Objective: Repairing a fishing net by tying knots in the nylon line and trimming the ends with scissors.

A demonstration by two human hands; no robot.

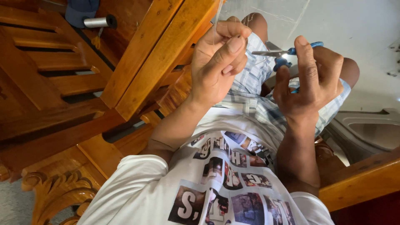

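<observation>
The carved, varnished wooden furniture (62, 83) fills the left side of the view, with slatted panels and a scrolled ornament at the near left corner. A second wooden rail (362, 179) crosses the near right. The person wears a white printed T-shirt (216, 183) and pale checked shorts (254, 79), seated above a light floor (358, 25). A grey moulded basin-shaped object (375, 129) lies at the right edge. A dark cap (81, 10) and a silver spool (98, 21) rest on the furniture at far left.

The left hand (218, 66) is closed in a pinch: thumb and forefinger press together on a thin, clear, nearly invisible strand (215, 29) that rises toward the far edge of the view. The right hand (310, 79) is closed around the blue handles of small steel-bladed scissors (277, 53), whose blades point left toward the strand, just beside the left hand. Whether the blades are parted cannot be told.

Handling assessment: the strand appears very light, limp and slippery, and likely slides between dry fingers. It is best held in a firm fingertip pinch near the working point, kept taut. The scissors are rigid and light; hold them by the handle loops, clear of the blade edges.
</observation>
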